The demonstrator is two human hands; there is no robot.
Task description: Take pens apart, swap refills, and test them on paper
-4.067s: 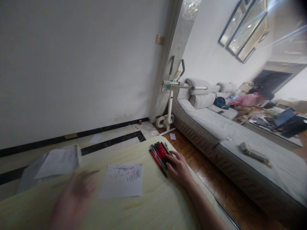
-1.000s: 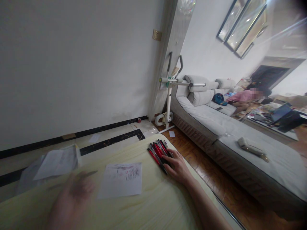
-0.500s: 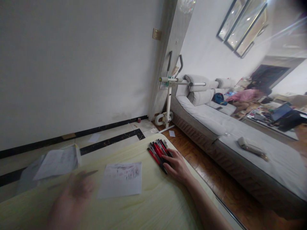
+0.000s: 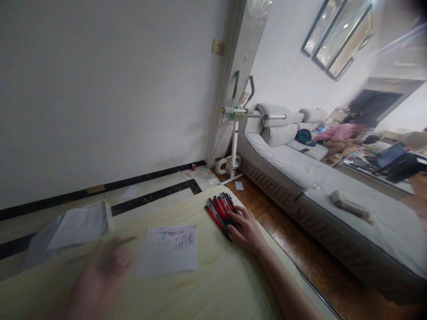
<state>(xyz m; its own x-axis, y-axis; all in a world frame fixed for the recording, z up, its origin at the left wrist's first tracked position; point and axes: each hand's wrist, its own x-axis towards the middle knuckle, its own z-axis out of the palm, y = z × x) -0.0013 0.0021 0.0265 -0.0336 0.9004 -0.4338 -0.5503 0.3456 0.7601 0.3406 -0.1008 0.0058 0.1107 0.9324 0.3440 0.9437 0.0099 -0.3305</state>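
Note:
My left hand (image 4: 111,264), smeared by motion, is closed around a slim dark pen (image 4: 124,241) just left of a white sheet of paper (image 4: 167,260). The pen's pointed end faces the sheet, which carries rows of dark and reddish scribbles across its upper part. At the table's far right corner lies a bunch of several red, black and clear pens (image 4: 218,212), side by side. Over their near right side rests my right hand (image 4: 247,229), fingers spread and touching the pens; it covers some of their ends.
The pale yellow table (image 4: 213,289) has more written sheets (image 4: 78,226) past its left edge. Beyond its right edge stands a long grey-white sofa (image 4: 287,173) with a pouch (image 4: 350,204) on it. A white exercise machine (image 4: 234,142) stands behind. A person (image 4: 336,133) sits farther back.
Both my hands keep almost the same place, with only a slight shift of the right fingers on the pens. The seated person's head has moved a little to the right.

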